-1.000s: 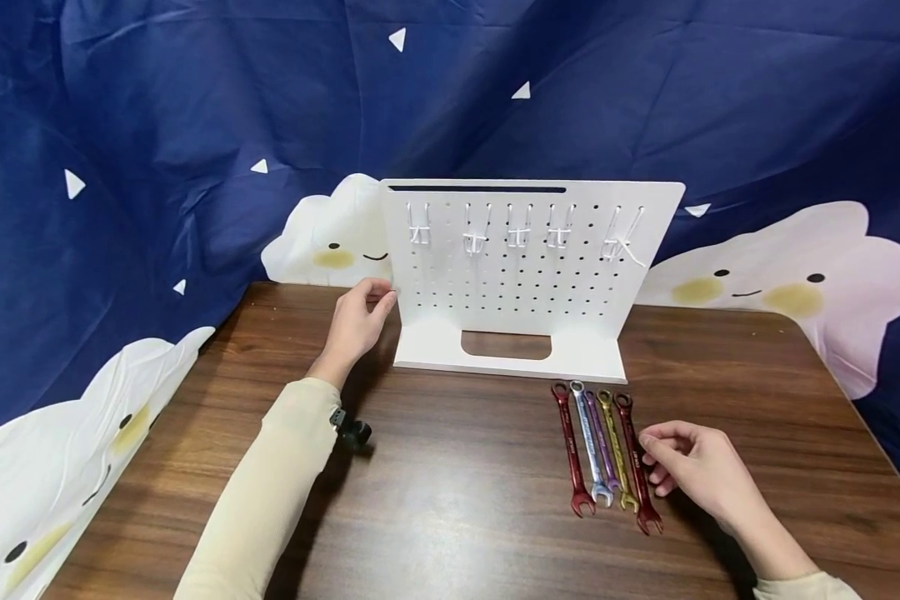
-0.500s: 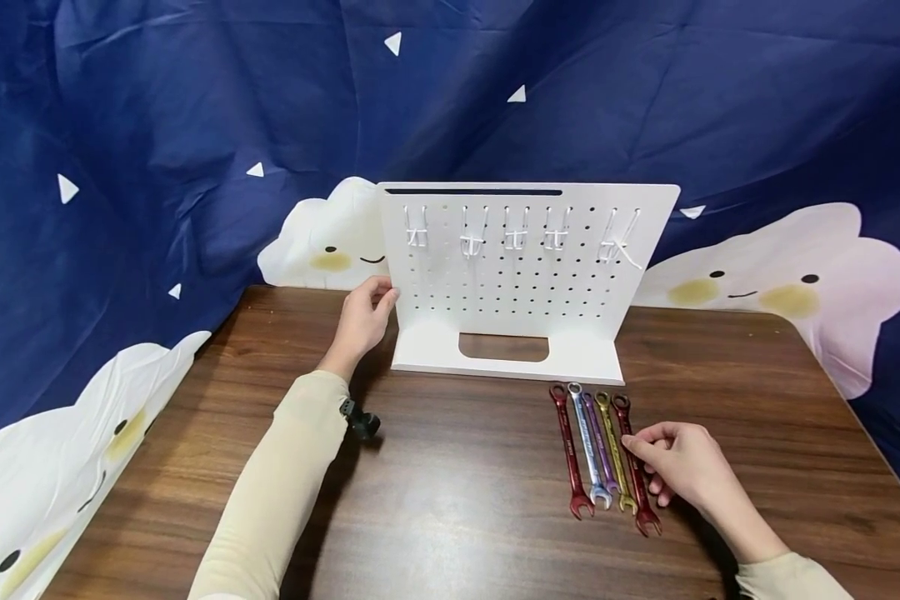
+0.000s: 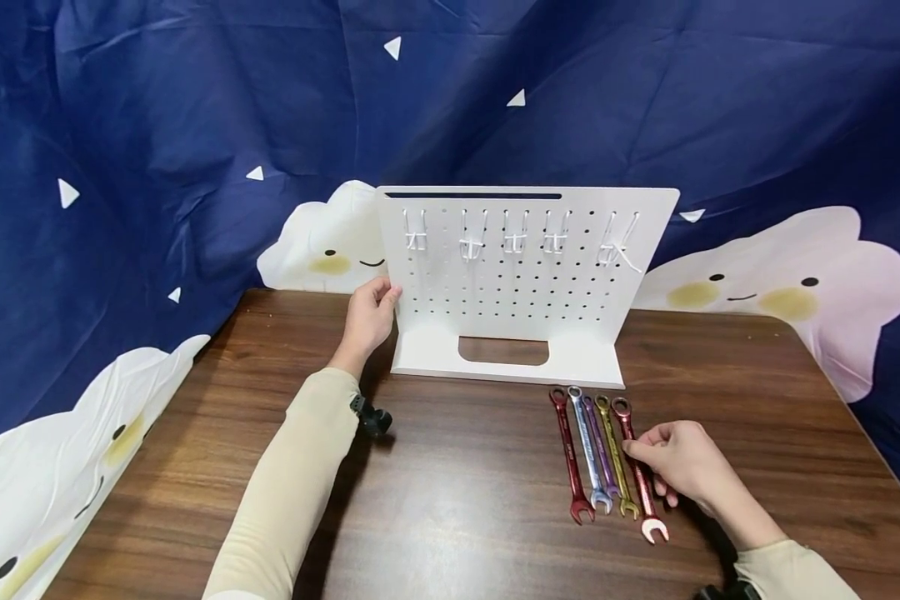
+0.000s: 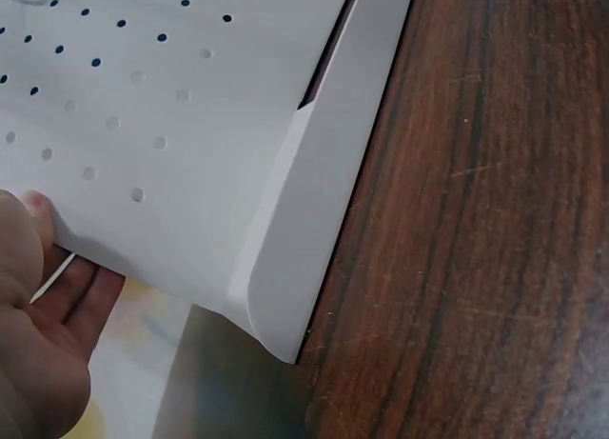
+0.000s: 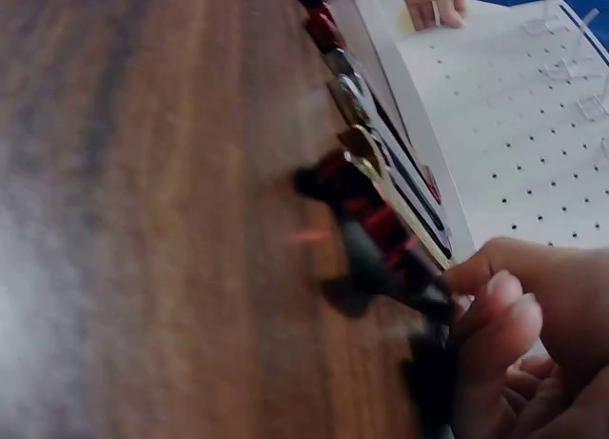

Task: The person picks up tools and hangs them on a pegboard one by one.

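At the left side of a white pegboard stand [image 3: 427, 354], my left hand [image 3: 369, 318] holds the panel's edge, thumb in front and fingers behind, as the left wrist view also shows. My right hand [image 3: 682, 462] pinches the shaft of a red combination wrench [image 3: 643, 487], the rightmost in a row. Its open end is tilted up and catches the light. Beside it lie a gold wrench [image 3: 617, 458], a purple wrench [image 3: 602, 450], a silver wrench [image 3: 587, 450] and another red wrench [image 3: 567, 454]. In the right wrist view the pinched wrench [image 5: 376, 220] is blurred.
White wire hooks [image 3: 514, 242] hang along the panel's upper part; the rightmost hook [image 3: 617, 250] sits askew. The stand rests toward the back of a brown wooden table [image 3: 450, 517]. A dark blue cloth [image 3: 450, 92] with cloud prints hangs behind.
My left hand has closed in on the panel's edge. The right hand has moved left onto the rightmost red wrench and pinched it; the wrench has turned and now looks brighter.
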`<state>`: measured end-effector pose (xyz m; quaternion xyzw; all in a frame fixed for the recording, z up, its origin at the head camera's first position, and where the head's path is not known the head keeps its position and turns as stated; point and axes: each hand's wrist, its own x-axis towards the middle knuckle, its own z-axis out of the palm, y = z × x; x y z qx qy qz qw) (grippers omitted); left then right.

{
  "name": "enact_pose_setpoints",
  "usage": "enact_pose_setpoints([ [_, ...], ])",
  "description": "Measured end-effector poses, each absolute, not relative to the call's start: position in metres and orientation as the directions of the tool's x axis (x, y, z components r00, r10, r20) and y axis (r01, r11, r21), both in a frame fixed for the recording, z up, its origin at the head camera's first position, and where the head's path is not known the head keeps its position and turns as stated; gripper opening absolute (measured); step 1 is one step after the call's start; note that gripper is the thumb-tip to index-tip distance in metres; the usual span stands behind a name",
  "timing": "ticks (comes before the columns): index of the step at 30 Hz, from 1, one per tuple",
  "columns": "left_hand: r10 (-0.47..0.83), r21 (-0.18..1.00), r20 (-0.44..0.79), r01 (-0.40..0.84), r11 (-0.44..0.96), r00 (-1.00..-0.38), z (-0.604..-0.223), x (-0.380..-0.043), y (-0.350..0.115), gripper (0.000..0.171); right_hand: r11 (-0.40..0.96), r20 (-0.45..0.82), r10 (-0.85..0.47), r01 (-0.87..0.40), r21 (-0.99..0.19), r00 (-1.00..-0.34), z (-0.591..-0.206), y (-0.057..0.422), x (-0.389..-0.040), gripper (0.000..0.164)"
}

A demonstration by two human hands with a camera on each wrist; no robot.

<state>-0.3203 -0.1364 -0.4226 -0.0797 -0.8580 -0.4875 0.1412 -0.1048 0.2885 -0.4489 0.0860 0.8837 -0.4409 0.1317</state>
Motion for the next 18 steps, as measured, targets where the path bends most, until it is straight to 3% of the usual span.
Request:
enact_pose_setpoints([
  [7, 0.003, 0.804, 0.317, 0.271, 0.529, -0.948, -0.423, -0.322, -0.137, 0.023, 0.522, -0.342, -0.015, 0.284, -0.804, -0.94, -0.452, 0.298, -0.104, 0.024],
  [18, -0.01, 0.803, 0.326, 0.272, 0.53, -0.945, -0.424, -0.324, -0.138, 0.023, 0.487, -0.262, 0.033, 0.245, -0.839, -0.964, -0.446, 0.305, -0.101, 0.024],
])
